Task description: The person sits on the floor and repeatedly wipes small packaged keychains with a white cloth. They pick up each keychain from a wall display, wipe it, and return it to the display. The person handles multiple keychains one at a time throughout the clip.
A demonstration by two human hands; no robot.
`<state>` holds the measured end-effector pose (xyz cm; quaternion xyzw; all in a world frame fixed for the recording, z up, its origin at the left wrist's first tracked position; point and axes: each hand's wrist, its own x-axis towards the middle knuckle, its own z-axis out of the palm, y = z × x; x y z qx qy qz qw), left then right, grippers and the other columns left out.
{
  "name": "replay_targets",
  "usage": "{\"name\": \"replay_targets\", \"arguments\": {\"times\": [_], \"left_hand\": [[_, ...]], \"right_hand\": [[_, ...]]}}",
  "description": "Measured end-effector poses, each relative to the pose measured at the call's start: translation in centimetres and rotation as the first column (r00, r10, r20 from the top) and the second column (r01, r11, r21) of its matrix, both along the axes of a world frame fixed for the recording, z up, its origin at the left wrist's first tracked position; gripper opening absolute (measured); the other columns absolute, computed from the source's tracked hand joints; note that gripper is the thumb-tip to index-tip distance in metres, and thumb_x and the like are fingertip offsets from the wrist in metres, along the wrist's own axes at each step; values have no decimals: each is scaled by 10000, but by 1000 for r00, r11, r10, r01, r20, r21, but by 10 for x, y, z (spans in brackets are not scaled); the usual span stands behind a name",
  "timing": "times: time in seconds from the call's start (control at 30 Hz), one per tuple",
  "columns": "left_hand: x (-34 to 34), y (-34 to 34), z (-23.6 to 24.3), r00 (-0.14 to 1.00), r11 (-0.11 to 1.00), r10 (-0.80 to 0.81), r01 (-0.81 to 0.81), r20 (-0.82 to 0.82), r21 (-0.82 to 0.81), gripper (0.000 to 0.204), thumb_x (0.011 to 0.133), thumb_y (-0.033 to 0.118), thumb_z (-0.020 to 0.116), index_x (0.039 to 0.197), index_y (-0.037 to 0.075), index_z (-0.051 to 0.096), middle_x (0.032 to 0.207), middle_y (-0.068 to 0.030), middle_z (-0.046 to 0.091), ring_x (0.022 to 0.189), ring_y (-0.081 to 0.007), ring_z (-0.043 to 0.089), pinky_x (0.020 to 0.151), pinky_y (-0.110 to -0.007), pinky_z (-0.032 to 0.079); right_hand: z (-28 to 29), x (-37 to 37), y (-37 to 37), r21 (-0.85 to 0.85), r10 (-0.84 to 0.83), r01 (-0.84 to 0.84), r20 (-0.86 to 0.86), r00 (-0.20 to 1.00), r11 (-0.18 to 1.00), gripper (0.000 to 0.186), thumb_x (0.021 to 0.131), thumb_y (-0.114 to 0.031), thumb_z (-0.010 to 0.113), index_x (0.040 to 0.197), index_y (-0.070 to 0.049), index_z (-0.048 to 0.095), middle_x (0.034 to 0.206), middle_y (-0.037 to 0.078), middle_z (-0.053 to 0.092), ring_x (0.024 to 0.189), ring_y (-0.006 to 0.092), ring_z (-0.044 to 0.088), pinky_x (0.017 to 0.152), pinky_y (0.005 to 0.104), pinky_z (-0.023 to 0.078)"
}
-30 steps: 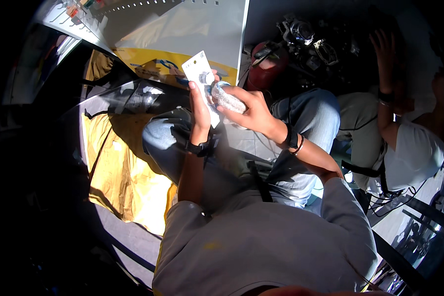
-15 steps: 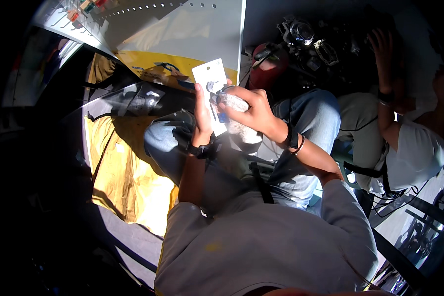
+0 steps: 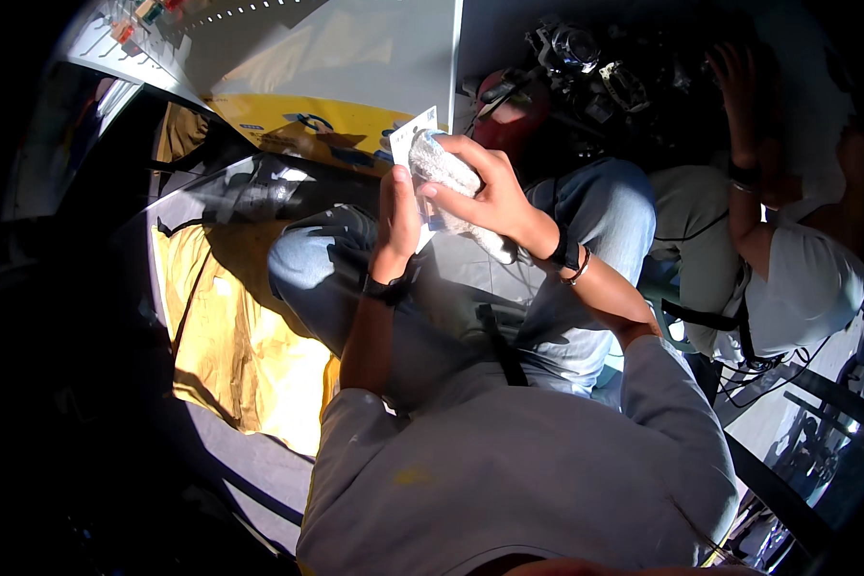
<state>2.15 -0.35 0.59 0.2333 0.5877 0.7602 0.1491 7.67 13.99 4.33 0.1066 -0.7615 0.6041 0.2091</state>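
In front of my knees, my left hand (image 3: 398,219) grips a white rectangular card (image 3: 410,131), its fingers mostly behind it and its thumb along the left edge. A dark part fixed to the card's face is now largely covered. My right hand (image 3: 502,204) is closed on a whitish fluffy cloth (image 3: 454,176), pressed against the upper part of the card. One end of the cloth hangs down below the right palm. Both wrists wear dark bands.
A grey panel (image 3: 365,62) with a yellow lower band stands ahead. Yellow fabric (image 3: 240,336) lies at left. Beyond my right knee are a red rounded object (image 3: 512,113) and dark metallic equipment (image 3: 595,77). At right sits another person (image 3: 806,278), one hand raised near the equipment.
The card has turned more edge-on. My right hand has shifted the cloth up over the card's face, hiding the dark part. The whole view has moved slightly.
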Motion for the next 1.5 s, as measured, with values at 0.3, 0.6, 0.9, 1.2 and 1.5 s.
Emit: {"name": "replay_targets", "arguments": {"times": [0.3,0.6,0.9,1.2,1.5], "left_hand": [[1,0,3,990,986,11,-34,141,165,719,979,559,190,1433,1,220,1428,-130,341,1297,-254,357,1071,-364,275],[-8,3,5,998,978,62,-61,1,199,752,959,602,166,1349,-18,334,1291,-149,458,1185,-259,449,1009,-370,332],[-13,3,2,983,985,172,-171,-66,29,672,990,529,179,1180,-40,483,1092,-112,552,988,-193,541,865,-319,428],[-12,6,0,971,974,218,-223,97,35,642,1003,498,195,1166,-41,503,1079,-108,575,984,-190,555,876,-317,433],[-21,2,-15,947,967,196,-230,256,108,646,989,541,223,1179,-15,491,1075,-87,565,974,-180,550,881,-317,435]], "right_hand": [[6,-1,-12,-345,105,-46,154,983,938,314,822,-84,699,1093,45,608,911,37,662,810,59,590,721,221,483],[2,3,-14,-417,178,-70,226,958,906,276,859,-101,670,1089,43,621,900,22,656,815,49,567,731,215,467],[-13,-4,-15,-310,173,-101,213,962,945,373,828,-88,698,1164,31,588,980,36,639,897,72,555,792,243,460],[-15,-2,-22,-161,-17,49,192,981,986,301,818,-162,715,1052,17,650,759,93,667,650,71,560,627,261,471],[-25,1,-22,167,-226,226,-21,974,960,302,722,-163,737,979,-15,680,752,185,652,601,308,643,557,327,500]]}}
